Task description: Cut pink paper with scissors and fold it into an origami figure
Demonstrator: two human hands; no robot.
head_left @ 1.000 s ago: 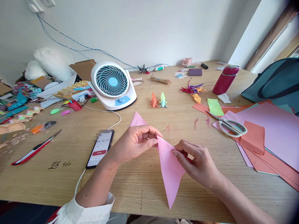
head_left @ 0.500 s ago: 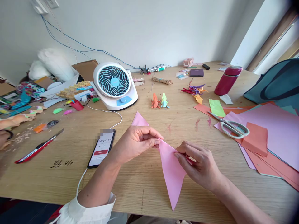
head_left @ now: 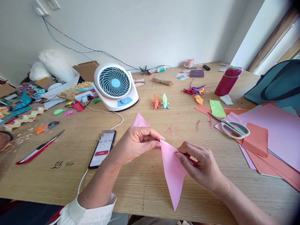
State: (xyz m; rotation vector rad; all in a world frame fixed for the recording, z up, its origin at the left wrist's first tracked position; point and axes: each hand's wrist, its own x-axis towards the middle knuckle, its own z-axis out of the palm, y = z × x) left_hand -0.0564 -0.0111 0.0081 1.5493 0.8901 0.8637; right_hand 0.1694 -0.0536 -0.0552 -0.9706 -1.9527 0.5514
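A folded sheet of pink paper is held above the table between my two hands. My left hand pinches its upper left corner between thumb and fingers. With thumb and forefinger, my right hand grips the edge farther right. One long point of the paper hangs down toward the table's front edge, while another pink corner sticks out behind my left hand. Beyond my hands stand two small folded paper figures, an orange one and a green-blue one.
A phone showing a timer lies left of my forearm, near a red knife. Behind it stands a white fan. Scissors rest on coloured paper sheets at right, by a red bottle. Another person's hand shows at far left.
Both hands keep their hold and have barely moved. The hanging point of the pink paper has shifted very slightly to the right. At far left, the other person's hand has moved a little.
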